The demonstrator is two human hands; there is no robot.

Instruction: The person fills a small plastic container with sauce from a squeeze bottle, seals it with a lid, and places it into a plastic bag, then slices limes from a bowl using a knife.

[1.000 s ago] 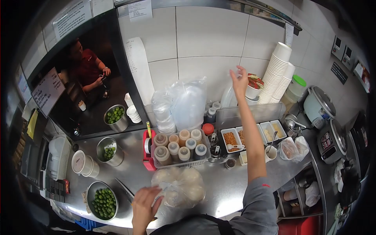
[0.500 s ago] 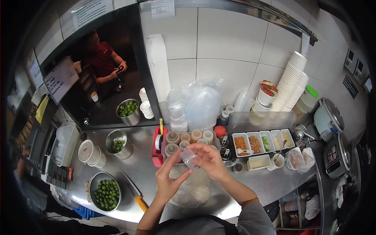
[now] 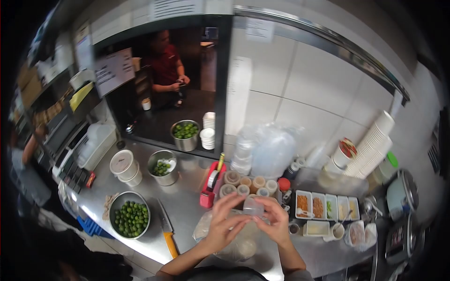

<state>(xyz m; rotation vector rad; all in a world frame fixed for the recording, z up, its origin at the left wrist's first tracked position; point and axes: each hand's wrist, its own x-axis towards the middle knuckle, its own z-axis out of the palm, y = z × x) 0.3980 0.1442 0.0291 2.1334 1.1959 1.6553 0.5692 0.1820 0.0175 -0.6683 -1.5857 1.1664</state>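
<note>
In front of me, over the steel counter, a small clear plastic sauce cup [image 3: 253, 206] is held up between both hands. My right hand [image 3: 275, 222] pinches its right side with thumb and fingers. My left hand [image 3: 226, 228] is at the cup's left side, its fingertips and thumb curled around that edge. The image is slightly blurred, so whether a lid is on the cup cannot be made out. Beneath the hands lies a clear plastic bag [image 3: 241, 248] with pale round contents. Just beyond them stand several lidded tubs [image 3: 232, 178] in a group.
On the left are a bowl of green limes [image 3: 130, 218], an orange-handled knife [image 3: 168, 234], a steel pot [image 3: 163, 168] and white tubs [image 3: 125, 166]. A red tape dispenser [image 3: 208, 194] stands mid-counter. Topping trays [image 3: 303, 206] and stacked paper cups [image 3: 375, 145] are right. A person [image 3: 166, 65] stands beyond the window.
My view has swung to the left, so the window and limes sit further right in the picture. The cup stays between both hands and has turned, now showing its rounded side.
</note>
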